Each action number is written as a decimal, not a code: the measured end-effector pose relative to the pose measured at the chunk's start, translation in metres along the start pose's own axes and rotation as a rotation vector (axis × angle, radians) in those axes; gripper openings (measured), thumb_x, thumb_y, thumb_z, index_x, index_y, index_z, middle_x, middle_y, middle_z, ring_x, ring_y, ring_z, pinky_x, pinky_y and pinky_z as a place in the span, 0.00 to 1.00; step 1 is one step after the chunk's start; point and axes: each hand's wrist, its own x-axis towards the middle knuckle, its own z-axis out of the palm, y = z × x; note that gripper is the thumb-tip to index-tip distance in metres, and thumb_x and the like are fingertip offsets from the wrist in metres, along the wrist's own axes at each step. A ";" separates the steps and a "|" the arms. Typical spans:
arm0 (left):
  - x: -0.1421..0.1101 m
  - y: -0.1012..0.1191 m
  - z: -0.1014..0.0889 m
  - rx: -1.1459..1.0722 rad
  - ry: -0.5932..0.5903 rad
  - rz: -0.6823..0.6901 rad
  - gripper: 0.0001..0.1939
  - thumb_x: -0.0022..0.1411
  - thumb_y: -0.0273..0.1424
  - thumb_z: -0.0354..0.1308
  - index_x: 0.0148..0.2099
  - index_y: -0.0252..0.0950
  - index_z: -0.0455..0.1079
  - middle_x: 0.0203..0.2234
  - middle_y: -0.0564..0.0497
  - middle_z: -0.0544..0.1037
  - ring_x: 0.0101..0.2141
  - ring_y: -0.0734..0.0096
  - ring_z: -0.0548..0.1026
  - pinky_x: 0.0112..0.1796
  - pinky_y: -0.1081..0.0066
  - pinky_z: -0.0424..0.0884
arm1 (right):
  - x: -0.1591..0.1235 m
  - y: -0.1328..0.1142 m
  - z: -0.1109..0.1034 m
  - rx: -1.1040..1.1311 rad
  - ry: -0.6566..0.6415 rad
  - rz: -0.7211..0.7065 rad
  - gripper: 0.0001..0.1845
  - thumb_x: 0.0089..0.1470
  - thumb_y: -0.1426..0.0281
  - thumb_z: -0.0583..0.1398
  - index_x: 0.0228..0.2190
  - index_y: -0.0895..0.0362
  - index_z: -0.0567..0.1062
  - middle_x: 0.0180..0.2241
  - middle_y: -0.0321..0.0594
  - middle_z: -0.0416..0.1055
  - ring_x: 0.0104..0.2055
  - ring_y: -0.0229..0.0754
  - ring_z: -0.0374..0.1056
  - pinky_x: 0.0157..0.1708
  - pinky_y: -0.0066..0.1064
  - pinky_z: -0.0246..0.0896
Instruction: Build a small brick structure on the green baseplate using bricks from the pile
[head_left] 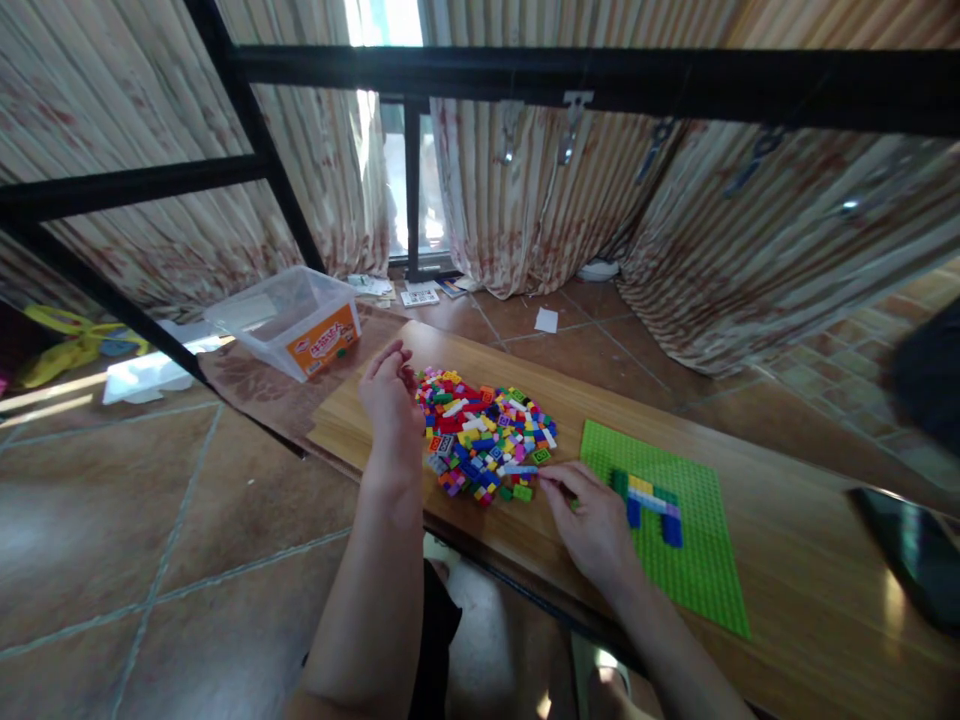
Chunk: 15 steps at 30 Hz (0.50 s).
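Note:
A heap of small coloured bricks [487, 435] lies on a wooden table [787, 560]. My left hand [390, 400] rests at the heap's left edge, fingers curled loosely together, with nothing visible in them. My right hand [592, 520] is at the heap's near right edge, thumb and forefinger pinched on a pale blue brick [519, 468]. To the right lies a green baseplate [701, 560] carrying a few joined bricks [651, 500] in green, yellow, white and blue.
A clear plastic tub [289, 320] with an orange label stands at the table's far left on a brown cloth. A dark phone-like object [915, 555] lies at the right. Black metal bars [600, 80] cross overhead. Curtains hang behind; papers lie on the tiled floor.

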 end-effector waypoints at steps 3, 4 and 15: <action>0.006 0.007 -0.004 -0.041 0.038 -0.068 0.10 0.45 0.23 0.59 0.34 0.33 0.73 0.24 0.56 0.73 0.19 0.86 0.64 0.22 0.81 0.58 | 0.024 -0.014 0.016 -0.028 -0.005 -0.080 0.11 0.61 0.71 0.56 0.40 0.52 0.78 0.43 0.43 0.75 0.43 0.44 0.72 0.44 0.35 0.67; 0.007 0.009 -0.005 -0.048 0.041 -0.082 0.10 0.45 0.23 0.59 0.34 0.33 0.73 0.24 0.56 0.73 0.19 0.87 0.64 0.22 0.81 0.58 | 0.034 -0.019 0.021 -0.063 -0.019 -0.114 0.12 0.60 0.72 0.56 0.41 0.52 0.78 0.43 0.43 0.74 0.45 0.45 0.71 0.46 0.36 0.67; 0.013 0.019 -0.011 -0.070 0.028 -0.117 0.09 0.46 0.23 0.58 0.33 0.34 0.71 0.23 0.58 0.70 0.18 0.87 0.62 0.20 0.81 0.57 | 0.075 -0.028 0.042 -0.302 -0.261 -0.212 0.10 0.56 0.75 0.59 0.38 0.52 0.79 0.45 0.44 0.68 0.50 0.49 0.64 0.50 0.41 0.62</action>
